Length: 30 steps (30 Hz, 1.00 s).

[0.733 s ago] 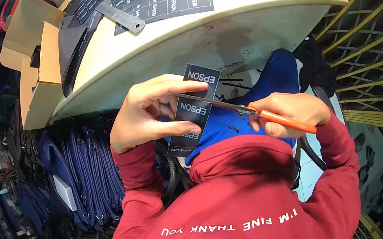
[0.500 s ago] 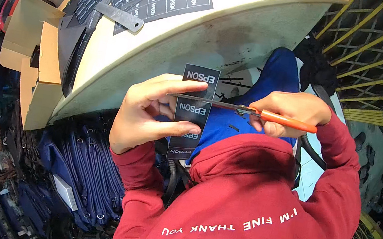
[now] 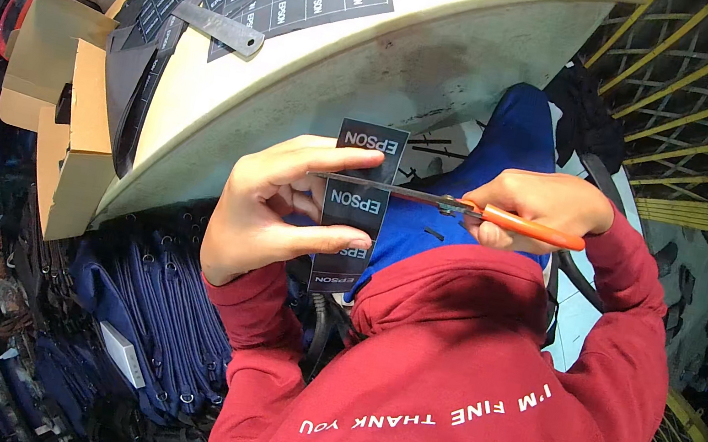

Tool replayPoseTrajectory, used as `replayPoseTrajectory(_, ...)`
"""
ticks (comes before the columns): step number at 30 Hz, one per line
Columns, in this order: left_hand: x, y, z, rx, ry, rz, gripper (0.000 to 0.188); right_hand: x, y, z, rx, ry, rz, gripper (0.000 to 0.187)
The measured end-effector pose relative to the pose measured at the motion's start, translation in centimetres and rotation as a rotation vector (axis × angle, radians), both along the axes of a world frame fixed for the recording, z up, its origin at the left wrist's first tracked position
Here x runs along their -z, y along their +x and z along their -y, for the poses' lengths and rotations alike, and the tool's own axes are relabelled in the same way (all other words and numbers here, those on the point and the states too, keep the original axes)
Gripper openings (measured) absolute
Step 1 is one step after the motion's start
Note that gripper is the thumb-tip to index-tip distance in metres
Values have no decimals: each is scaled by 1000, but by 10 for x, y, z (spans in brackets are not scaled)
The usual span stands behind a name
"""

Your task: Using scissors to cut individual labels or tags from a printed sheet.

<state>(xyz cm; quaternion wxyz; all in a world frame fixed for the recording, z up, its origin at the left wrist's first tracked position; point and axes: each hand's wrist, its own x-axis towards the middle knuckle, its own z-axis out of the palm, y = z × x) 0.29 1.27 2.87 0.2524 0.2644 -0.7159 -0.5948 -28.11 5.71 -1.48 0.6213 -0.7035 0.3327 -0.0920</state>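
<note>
L hand (image 3: 260, 201) pinches black label strip (image 3: 356, 199) — long axis approx up-down in view; R hand (image 3: 541, 206) grips orange-handled scissors (image 3: 449, 205) — crosswise to it.

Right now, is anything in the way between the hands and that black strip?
Nothing visible is in the way. The left hand holds the strip directly. Between the right hand and the strip are only the scissors that this hand holds, with a blade lying across the strip.
</note>
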Motion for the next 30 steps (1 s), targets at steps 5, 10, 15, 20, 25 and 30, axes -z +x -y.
replayPoseTrajectory(5, 1, 0, -1, -8, 10, -20, 59, 1, 0, 0, 4, -27, 16, 45)
replayPoseTrajectory(10, 2, 1, -1, -6, -28, -3, 62, 0, 0, -2, 10, -25, 22, 47)
replayPoseTrajectory(15, 0, -1, -1, -17, -83, -4, 64, 1, 0, -3, 28, -42, 8, 47)
replayPoseTrajectory(20, -1, 0, 0, -11, -78, 23, 63, -6, 0, 0, 6, 80, -57, 40)
replayPoseTrajectory(25, 2, 1, 0, -21, -88, 4, 63, -5, -2, 1, -4, 44, -66, 42)
replayPoseTrajectory(30, -1, 1, -1, -2, -46, -10, 63, -5, -3, 2, -26, 45, -86, 46)
